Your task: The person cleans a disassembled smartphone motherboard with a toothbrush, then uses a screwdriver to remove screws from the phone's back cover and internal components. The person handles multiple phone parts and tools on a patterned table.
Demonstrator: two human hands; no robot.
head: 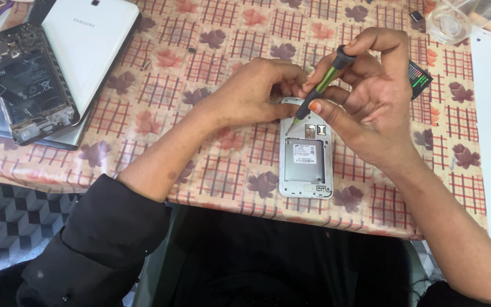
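**Screwdriver tip at the top edge of an opened phone**

A table point(211, 40) under a checked cloth with leaf prints fills most of the view. At its far left lies a white tablet point(89, 48), face down on a stack of flat devices, and a stripped phone point(26, 79) with its dark insides bare leans across that stack. A clear plastic container point(456, 20) sits at the far right corner.

Near the front edge lies the phone point(306, 156), white, back cover off, its grey battery bay showing. The left hand point(251, 94) rests on the phone's upper left corner, fingers curled down over it and pressing it to the cloth. The right hand point(373, 108) pinches a screwdriver point(319, 88) with a green and black handle between thumb and fingers, the index finger arched over its cap. The tool slants down to the left, its tip at the phone's upper left edge; whether it sits in a screw is hard to tell. Behind the right hand, a small dark battery point(419, 79) lies partly hidden.
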